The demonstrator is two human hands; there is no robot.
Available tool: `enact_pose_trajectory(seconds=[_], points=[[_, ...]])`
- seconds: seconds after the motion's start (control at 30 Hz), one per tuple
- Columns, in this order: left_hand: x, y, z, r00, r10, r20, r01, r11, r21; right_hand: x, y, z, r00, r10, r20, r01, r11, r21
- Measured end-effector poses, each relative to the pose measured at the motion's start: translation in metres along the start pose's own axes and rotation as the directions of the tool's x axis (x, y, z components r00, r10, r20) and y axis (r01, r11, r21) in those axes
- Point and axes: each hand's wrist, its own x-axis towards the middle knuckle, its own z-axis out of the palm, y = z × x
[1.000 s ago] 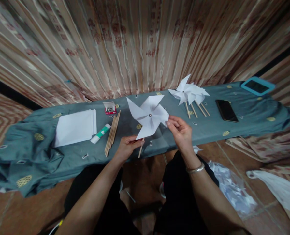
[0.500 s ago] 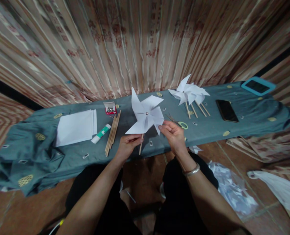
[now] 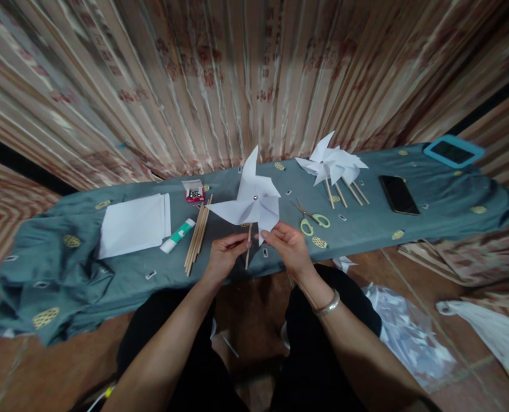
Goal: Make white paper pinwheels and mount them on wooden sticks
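Observation:
A white paper pinwheel (image 3: 254, 197) with a silver pin at its centre stands upright before me, on a thin wooden stick. My left hand (image 3: 226, 254) is closed around that stick just below the blades. With thumb and fingers pinched, my right hand (image 3: 287, 246) holds the tip of the pinwheel's lowest blade. Just beyond my right hand lie scissors (image 3: 309, 220) with pale green handles. Left of the pinwheel are a bundle of wooden sticks (image 3: 198, 237), a green and white glue stick (image 3: 178, 234) and a small red box (image 3: 194, 193) of metal pins.
A stack of white paper (image 3: 132, 226) lies on the left of the green cloth-covered table (image 3: 220, 177). Several finished pinwheels (image 3: 331, 163), a black phone (image 3: 399, 194) and a blue-framed device (image 3: 454, 150) are to the right. A plastic bag of paper pieces (image 3: 409, 332) sits on the floor.
The pinwheel's blades have turned clockwise, its right-hand blade swinging down. My right hand has moved down and left with the blade tip, uncovering the scissors. My left hand stays on the stick.

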Motion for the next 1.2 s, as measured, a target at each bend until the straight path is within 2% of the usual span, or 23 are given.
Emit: enact_pose_trajectory(seconds=[0.23, 0.4, 0.57, 0.73, 0.87, 1.07, 1.2], points=[[-0.002, 0.002, 0.004, 1.0, 0.003, 0.007, -0.003, 1.0, -0.025, -0.002, 0.005, 0.011, 0.998, 0.011, 0.055, -0.015, 0.997, 0.074], [-0.003, 0.007, 0.003, 1.0, -0.026, 0.001, 0.026, 0.998, -0.055, -0.003, 0.008, 0.013, 0.996, -0.023, 0.086, 0.024, 1.0, -0.005], [-0.004, 0.012, -0.002, 0.996, -0.088, -0.002, 0.087, 0.984, -0.156, -0.002, 0.006, 0.003, 0.992, 0.0, 0.13, 0.02, 0.988, -0.152], [-0.007, 0.018, -0.004, 0.991, -0.125, 0.038, 0.131, 0.971, -0.201, 0.007, -0.002, -0.015, 0.999, -0.011, 0.038, 0.018, 0.984, -0.179], [-0.011, 0.016, -0.002, 0.988, -0.141, 0.063, 0.151, 0.971, -0.184, 0.015, -0.006, -0.022, 0.999, 0.036, -0.013, -0.036, 0.999, -0.02], [-0.016, 0.008, 0.005, 0.99, -0.133, 0.036, 0.137, 0.977, -0.163, 0.023, -0.007, -0.02, 0.988, 0.089, 0.125, -0.122, 0.95, 0.289], [-0.021, 0.007, 0.012, 0.992, -0.12, 0.022, 0.122, 0.985, -0.123, 0.027, -0.008, -0.015, 0.989, 0.072, 0.131, -0.122, 0.899, 0.42]])
